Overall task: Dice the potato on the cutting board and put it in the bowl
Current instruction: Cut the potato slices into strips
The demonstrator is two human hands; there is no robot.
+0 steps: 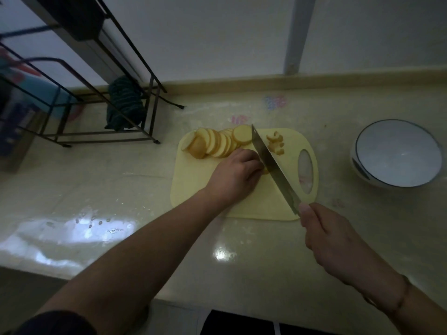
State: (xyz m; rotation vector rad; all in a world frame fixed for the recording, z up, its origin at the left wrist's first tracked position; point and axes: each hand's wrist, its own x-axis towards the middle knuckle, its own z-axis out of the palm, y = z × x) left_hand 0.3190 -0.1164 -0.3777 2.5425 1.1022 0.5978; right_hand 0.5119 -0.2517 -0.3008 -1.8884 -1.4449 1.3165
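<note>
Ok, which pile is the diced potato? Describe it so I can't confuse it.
Find the pale yellow cutting board on the counter. The knife crosses it; the diced potato lies right of the blade, near the board's oval handle hole. It is small, irregular chunks, unlike the fanned round slices left of the blade.

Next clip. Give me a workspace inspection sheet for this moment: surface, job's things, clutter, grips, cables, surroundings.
Surface: glossy cream stone countertop, with glare patches and faint coloured marks near the wall.
Job's things: pale yellow plastic cutting board carries a fanned row of round potato slices and a small pile of cut potato pieces; white bowl with dark rim stands right of the board and looks empty.
Clutter: dark striped cloth hanging on a black wire rack.
Grips: left hand presses down on potato beside the blade; right hand holds the steel kitchen knife, its blade angled across the board.
Cables: nothing seen.
Surroundings: white wall, blurred coloured items at far left.
</note>
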